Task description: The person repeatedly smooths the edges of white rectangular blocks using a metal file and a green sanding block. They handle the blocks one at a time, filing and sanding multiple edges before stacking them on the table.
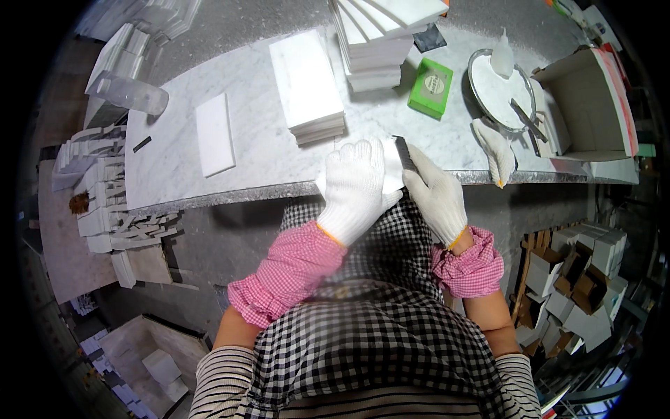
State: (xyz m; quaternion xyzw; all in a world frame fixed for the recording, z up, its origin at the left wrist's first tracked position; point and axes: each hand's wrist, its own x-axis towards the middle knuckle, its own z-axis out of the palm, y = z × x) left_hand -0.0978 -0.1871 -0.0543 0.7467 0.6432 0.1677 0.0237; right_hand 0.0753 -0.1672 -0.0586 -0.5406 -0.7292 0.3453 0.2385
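Note:
My left hand, in a white knitted glove, is closed over a white stone tile at the table's front edge. Its fingers press on the tile, and most of the tile is hidden beneath them. My right hand, gloved too, grips a narrow dark block against the tile's right edge. The block's exact kind cannot be made out. Just beyond my hands stands a stack of white tiles, and a single tile lies flat further left.
A taller tile stack stands behind. To the right are a green box, a round dish of white matter, a knife, a spare glove and an open carton. A clear bottle lies at the left.

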